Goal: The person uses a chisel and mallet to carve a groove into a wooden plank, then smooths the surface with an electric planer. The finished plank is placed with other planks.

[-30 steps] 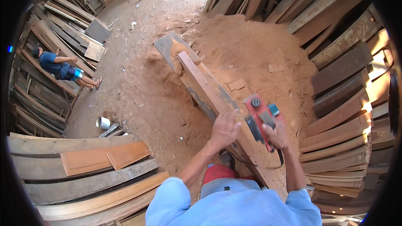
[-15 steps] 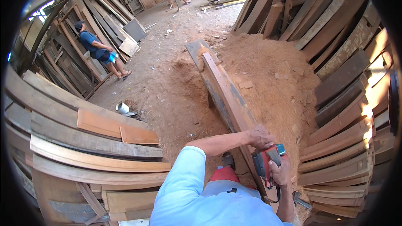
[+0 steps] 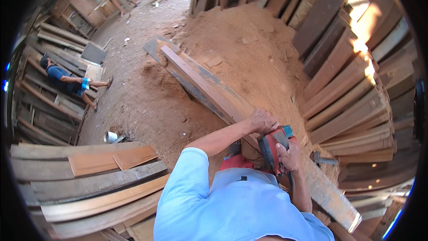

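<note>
A red and black electric planer (image 3: 273,151) with a teal part on its side rests at the near end of a long reddish-brown wooden plank (image 3: 200,82). My left hand (image 3: 264,121) is closed at the planer's front, fingers curled over; the part they grip is hidden. Wrapped around its rear handle is my right hand (image 3: 289,154). A dark cord hangs from the back of the tool. Under the plank lies a longer, worn grey board (image 3: 157,44), running away from me to the far left. The planer's underside cannot be seen.
Sawdust and shavings (image 3: 249,53) heap up right of the bench board. Stacked planks (image 3: 102,180) lie at left, more boards (image 3: 352,107) lean at right. A person in a dark blue shirt (image 3: 58,73) stands at far left, and a white can (image 3: 109,137) sits on the ground.
My view has turned right, so the surroundings appear shifted left and tilted. Both hands keep hold of the planer near the plank's near end.
</note>
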### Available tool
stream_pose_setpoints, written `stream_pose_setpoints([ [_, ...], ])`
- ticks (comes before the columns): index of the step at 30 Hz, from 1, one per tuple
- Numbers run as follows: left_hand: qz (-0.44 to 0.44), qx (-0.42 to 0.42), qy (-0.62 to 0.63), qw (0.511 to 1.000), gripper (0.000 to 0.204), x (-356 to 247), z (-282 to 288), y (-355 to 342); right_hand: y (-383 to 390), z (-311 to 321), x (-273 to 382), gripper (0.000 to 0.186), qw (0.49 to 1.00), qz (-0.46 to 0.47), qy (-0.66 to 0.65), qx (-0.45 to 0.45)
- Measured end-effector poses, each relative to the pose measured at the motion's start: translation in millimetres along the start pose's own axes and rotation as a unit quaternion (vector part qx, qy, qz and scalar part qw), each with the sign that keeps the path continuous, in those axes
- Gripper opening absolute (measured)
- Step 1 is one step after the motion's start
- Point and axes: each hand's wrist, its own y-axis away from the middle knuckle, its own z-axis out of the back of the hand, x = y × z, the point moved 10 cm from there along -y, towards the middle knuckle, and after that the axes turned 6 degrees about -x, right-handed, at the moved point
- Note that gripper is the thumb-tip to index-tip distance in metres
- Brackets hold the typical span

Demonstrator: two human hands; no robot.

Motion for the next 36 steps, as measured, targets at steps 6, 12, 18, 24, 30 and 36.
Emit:
stream_pose_setpoints([
  [6, 0.029, -0.029, 0.178, 0.983, 0.036, -15, 0, -9, 30, 25, -46, 0.043, 0.98, -0.143, -0.05, -0.131],
  [12, -0.105, 0.187, 0.053, 0.975, 0.042, -18, -123, 49, 102, 73, -80, 0.034, 0.909, -0.173, -0.128, -0.357],
  [18, -0.04, 0.478, 0.077, 0.874, 0.047, -37, -133, 48, 256, 94, -108, 0.032, 0.732, -0.222, -0.181, -0.618],
  [24, -0.049, 0.448, -0.015, 0.892, 0.065, -47, -167, 33, 366, 77, -146, 0.037, 0.614, -0.268, -0.219, -0.709],
  [30, -0.114, 0.446, 0.008, 0.888, 0.079, -145, -212, 39, 433, 22, -230, 0.04, 0.556, -0.378, -0.22, -0.707],
  [36, -0.178, 0.417, -0.036, 0.891, 0.082, -193, -233, 53, 457, -6, -291, 0.044, 0.586, -0.507, -0.172, -0.608],
])
